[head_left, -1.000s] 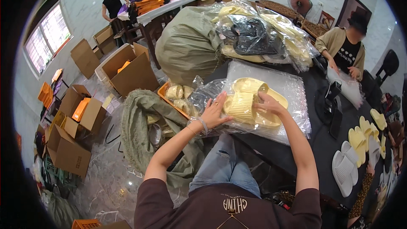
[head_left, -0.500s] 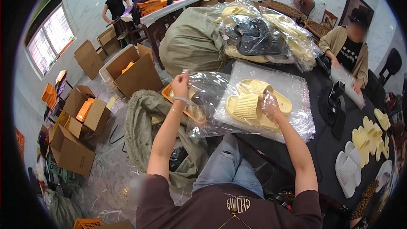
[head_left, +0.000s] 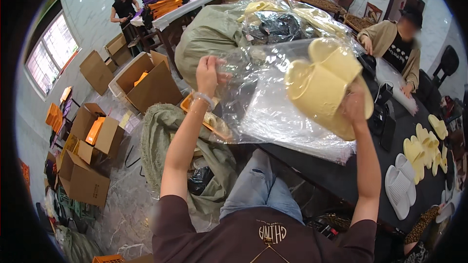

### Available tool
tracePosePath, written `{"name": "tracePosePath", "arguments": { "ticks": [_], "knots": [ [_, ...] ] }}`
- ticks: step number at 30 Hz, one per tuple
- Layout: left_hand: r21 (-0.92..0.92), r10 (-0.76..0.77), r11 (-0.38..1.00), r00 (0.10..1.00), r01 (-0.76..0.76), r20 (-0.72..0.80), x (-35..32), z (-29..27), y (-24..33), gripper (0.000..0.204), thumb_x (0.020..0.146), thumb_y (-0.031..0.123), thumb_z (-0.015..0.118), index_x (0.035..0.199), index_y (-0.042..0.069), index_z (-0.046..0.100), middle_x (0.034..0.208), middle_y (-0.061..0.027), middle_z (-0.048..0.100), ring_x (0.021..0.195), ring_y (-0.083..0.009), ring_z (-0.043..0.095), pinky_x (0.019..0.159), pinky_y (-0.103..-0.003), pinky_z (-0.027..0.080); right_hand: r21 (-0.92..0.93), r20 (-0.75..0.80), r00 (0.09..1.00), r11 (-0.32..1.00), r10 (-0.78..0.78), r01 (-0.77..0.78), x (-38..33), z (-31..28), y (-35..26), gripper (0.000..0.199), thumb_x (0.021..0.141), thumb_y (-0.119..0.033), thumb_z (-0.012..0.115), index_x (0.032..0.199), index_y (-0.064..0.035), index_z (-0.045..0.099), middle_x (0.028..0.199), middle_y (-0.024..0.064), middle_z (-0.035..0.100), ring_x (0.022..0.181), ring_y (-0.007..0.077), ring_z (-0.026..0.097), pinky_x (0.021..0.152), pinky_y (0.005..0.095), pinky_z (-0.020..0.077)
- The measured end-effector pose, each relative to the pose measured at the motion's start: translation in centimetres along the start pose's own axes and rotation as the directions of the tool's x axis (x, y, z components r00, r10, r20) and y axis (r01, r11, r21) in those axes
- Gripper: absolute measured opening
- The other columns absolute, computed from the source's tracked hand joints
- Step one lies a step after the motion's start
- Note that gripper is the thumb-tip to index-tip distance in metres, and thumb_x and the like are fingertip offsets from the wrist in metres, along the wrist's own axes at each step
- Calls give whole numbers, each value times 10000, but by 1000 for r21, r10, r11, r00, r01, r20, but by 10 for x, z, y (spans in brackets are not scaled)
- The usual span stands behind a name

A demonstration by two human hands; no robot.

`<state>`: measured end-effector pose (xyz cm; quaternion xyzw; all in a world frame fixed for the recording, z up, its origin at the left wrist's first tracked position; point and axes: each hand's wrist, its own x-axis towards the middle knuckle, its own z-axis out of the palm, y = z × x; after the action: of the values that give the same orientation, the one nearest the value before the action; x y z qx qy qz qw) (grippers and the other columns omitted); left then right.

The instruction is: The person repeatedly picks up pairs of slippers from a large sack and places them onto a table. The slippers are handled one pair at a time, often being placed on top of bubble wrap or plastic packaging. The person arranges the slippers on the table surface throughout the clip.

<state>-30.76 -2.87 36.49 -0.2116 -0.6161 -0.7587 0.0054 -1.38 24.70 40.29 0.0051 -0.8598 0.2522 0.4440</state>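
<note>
My right hand (head_left: 355, 106) holds a pair of pale yellow slippers (head_left: 325, 84) raised above the black table (head_left: 336, 175). My left hand (head_left: 208, 72) grips the edge of a clear plastic bag (head_left: 263, 97) and holds it up beside the slippers. The bag hangs between the two hands and partly drapes behind the slippers. More clear bags lie flat on the table under it.
A green sack (head_left: 209, 34) and bagged slippers are piled at the table's far end. White slippers (head_left: 400, 187) and yellow slippers (head_left: 423, 148) lie at right. A seated person (head_left: 396, 48) works across the table. Open cardboard boxes (head_left: 146, 80) stand on the floor at left. Another person (head_left: 123, 9) stands far back.
Both hands have risen from the table: the right lifted the yellow slippers up, the left pulled the clear bag up and open beside them.
</note>
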Motion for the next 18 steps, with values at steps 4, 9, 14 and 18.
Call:
{"name": "tracePosePath", "arguments": {
  "ticks": [4,9,14,18],
  "knots": [
    [63,-23,998,998,19,67,1,62,3,249,985,243,415,1013,12,503,850,-95,652,517,-216,653,361,-270,461,-249,-250,961,952,116,-180,-2,-61,-16,237,829,-88,563,1011,45,635,1007,189,647,1007,321,582,874,348,429],
    [266,1,964,995,-26,95,6,133,-48,255,978,270,436,970,42,549,753,-101,652,487,-239,643,414,-332,467,-150,-520,761,836,388,-528,-54,-163,40,266,880,-151,578,1032,65,613,937,130,659,857,200,593,801,305,439],
    [530,6,844,990,-80,140,5,149,-99,266,976,315,426,974,82,555,702,-99,655,483,-262,636,557,-395,494,118,-599,646,850,473,-514,-62,-191,23,266,907,-162,565,1051,58,604,951,74,653,877,115,570,782,266,436],
    [577,55,808,991,-118,125,5,147,-119,279,967,323,444,1057,73,529,834,-149,656,760,-329,657,694,-424,495,144,-538,618,785,573,-602,-46,-181,-3,300,917,-130,510,1166,14,595,1060,70,649,948,142,605,836,278,459]
  ]
}}
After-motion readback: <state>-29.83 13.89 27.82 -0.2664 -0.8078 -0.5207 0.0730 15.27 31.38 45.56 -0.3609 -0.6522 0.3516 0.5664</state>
